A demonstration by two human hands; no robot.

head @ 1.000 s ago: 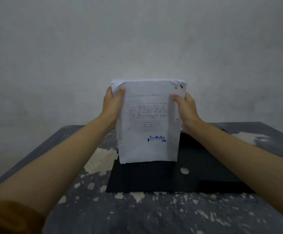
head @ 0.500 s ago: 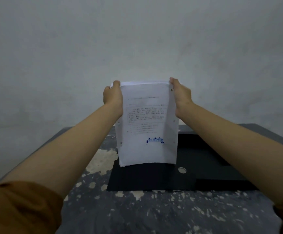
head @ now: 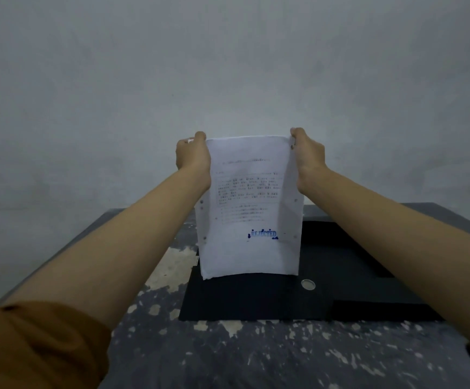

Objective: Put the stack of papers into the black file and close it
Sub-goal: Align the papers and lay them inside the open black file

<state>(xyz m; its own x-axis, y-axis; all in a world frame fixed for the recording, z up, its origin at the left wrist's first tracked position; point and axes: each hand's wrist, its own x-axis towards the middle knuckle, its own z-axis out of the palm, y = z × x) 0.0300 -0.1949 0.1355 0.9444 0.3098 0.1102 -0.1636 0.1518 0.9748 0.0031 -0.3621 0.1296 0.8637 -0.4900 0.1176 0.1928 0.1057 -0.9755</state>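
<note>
Both hands shifted up to papers' top corners.

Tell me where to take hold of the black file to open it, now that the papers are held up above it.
Judging by its pose, the black file lies flat on the table, snap button up. Free the right hand, leaving the left hand on the stack of papers. Grip the flap's edge beside the button from above and lift. Which edge is hinged I cannot tell.

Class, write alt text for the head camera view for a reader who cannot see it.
Two hands, left and right, hold a stack of papers upright by its top corners over an open black file on a paint-flecked table. A blue "REJECTED" stamp marks the front sheet.
</note>
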